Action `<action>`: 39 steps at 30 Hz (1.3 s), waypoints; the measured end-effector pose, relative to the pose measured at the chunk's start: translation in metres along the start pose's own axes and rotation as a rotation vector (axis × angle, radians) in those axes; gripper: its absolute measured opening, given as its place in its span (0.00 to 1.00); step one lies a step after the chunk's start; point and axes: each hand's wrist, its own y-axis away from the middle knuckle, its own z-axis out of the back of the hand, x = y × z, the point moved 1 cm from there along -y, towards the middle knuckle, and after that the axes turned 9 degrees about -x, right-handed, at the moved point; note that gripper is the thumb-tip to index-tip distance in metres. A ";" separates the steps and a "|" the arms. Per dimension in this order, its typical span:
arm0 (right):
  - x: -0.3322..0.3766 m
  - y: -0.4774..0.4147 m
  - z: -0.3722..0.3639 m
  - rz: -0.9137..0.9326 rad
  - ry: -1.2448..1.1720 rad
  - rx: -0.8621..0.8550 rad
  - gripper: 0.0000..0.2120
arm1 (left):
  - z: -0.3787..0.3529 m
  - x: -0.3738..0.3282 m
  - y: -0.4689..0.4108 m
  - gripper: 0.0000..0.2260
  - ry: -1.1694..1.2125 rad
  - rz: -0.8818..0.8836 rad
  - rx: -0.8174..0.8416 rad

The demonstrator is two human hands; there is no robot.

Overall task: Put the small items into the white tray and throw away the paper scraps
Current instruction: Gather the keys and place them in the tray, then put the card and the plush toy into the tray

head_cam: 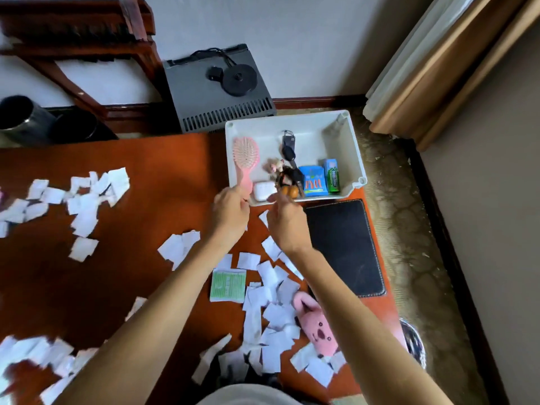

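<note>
Looking down my forearms, I see paper scraps (pixel 274 314) strewn under both wrists and a pink plush (pixel 318 331) beside my right elbow. My left hand (pixel 230 211) is curled, thumb raised; my right hand (pixel 287 223) is curled too, and I cannot tell whether either holds anything. Just beyond my knuckles sits the white tray (pixel 309 133), holding a hairbrush (pixel 245 156), earbud case (pixel 264 190) and keys (pixel 289 154).

Dim, even light; lower-left paper scraps (pixel 35 358) seemingly motion-blurred.

Btm-left paper scraps (pixel 26 358) blurred, cut by edge; pink plush (pixel 318 331) partly under scraps; left hand (pixel 230 211), right hand (pixel 287 226): fingertips blurred.
</note>
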 end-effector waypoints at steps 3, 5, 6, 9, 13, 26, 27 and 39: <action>-0.001 0.052 -0.032 -0.038 0.012 0.205 0.09 | -0.002 0.050 0.047 0.08 -0.095 0.136 0.053; -0.003 0.081 -0.050 -0.091 0.080 0.348 0.11 | -0.008 0.077 0.075 0.11 -0.188 0.244 0.182; -0.004 0.092 -0.056 -0.114 0.122 0.399 0.13 | -0.011 0.086 0.087 0.14 -0.216 0.284 0.258; -0.008 0.111 -0.066 -0.205 0.181 0.468 0.15 | -0.022 0.102 0.106 0.21 -0.102 0.344 0.318; -0.005 0.116 -0.067 -0.332 0.044 0.507 0.17 | -0.026 0.100 0.113 0.21 0.148 0.463 0.202; -0.018 0.131 0.000 -0.308 0.507 0.251 0.24 | -0.011 0.053 0.112 0.14 0.319 0.155 0.085; -0.023 0.135 0.005 -0.342 0.567 0.278 0.27 | -0.016 0.048 0.113 0.12 0.323 0.142 0.113; -0.053 0.171 0.010 -0.498 0.678 0.325 0.22 | -0.031 0.020 0.130 0.04 0.218 0.117 0.257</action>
